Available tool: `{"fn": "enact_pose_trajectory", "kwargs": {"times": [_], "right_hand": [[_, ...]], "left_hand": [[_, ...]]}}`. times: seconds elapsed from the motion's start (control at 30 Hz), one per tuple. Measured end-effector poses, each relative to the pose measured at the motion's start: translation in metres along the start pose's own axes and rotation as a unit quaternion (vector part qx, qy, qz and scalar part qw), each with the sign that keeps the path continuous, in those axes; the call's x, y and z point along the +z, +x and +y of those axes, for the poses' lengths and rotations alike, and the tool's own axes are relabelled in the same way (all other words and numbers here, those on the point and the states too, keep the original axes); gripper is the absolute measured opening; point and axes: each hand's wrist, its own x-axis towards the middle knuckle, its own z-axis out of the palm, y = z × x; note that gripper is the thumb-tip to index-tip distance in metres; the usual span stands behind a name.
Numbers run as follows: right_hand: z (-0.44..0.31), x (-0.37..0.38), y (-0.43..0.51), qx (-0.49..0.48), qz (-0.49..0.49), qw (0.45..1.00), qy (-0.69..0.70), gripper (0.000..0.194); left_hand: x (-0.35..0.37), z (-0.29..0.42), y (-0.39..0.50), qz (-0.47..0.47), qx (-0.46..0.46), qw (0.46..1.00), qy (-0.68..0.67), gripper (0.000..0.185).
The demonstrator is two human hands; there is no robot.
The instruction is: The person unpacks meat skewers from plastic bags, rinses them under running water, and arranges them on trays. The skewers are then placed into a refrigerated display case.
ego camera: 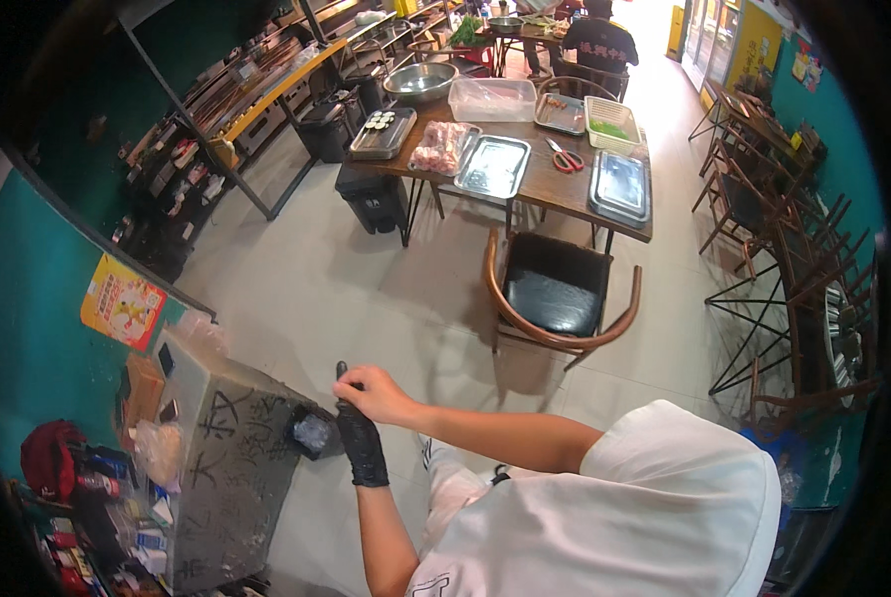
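My left hand [363, 448] wears a black disposable glove [367, 466] that reaches to the wrist. One gloved finger points up, and the other fingers are mostly hidden behind my right hand. My bare right hand [376, 394] pinches the glove around the left fingers. Both hands are in front of my body, above the tiled floor. Close by on the left is a grey counter [232, 448] with handwriting on its side, and a small dark bin [312, 433] stands against it.
A wooden chair [553, 291] with a black seat stands before a wooden table [550, 190]. On the table are metal trays [494, 166], bagged raw meat [441, 145], red-handled scissors [565, 158], a white basket [611, 123] and a steel bowl [420, 78]. A person [598, 45] sits beyond.
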Motion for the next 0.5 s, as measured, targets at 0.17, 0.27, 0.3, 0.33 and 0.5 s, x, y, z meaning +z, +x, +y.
{"fn": "enact_pose_trajectory", "kwargs": {"times": [0.17, 0.27, 0.3, 0.33, 0.5], "right_hand": [[0.032, -0.013, 0.082, 0.013, 0.075, 0.987, 0.143, 0.025], [0.038, -0.050, 0.140, 0.093, 0.035, 0.992, 0.078, 0.027], [0.041, -0.068, 0.157, 0.119, 0.026, 0.990, 0.065, 0.028], [0.037, -0.085, 0.173, 0.130, 0.053, 0.990, 0.024, 0.031], [0.044, -0.228, 0.217, 0.084, 0.157, 0.940, -0.289, 0.030]], "left_hand": [[-0.007, -0.008, 0.100, -0.113, 0.029, 0.987, 0.111, 0.047], [-0.005, 0.001, 0.179, -0.240, 0.081, 0.920, 0.299, 0.042], [0.001, 0.000, 0.204, -0.289, 0.137, 0.869, 0.378, 0.041], [0.008, 0.004, 0.230, -0.296, 0.115, 0.877, 0.360, 0.040], [0.030, -0.019, 0.364, -0.256, 0.141, 0.876, 0.383, 0.037]]}}
